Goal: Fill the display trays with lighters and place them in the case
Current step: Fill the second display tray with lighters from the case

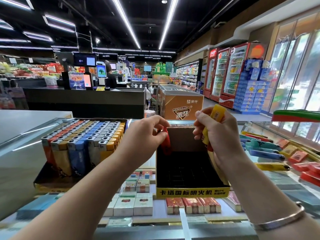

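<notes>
On a glass counter sits an empty tray (190, 191), and the left hand (147, 135) pinches a red lighter (165, 144) at its back left corner, likely to slot it, while the right hand (220, 135) grips spare lighters (218, 113), ready to feed.

Your forearms are bare, with no sleeves showing, and a plain silver bangle (278, 218) circles your right wrist, smooth and unmarked.

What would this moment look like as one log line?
left hand: pinches red lighter | right hand: grips yellow lighters | empty tray: being filled | full tray: beside it
</notes>
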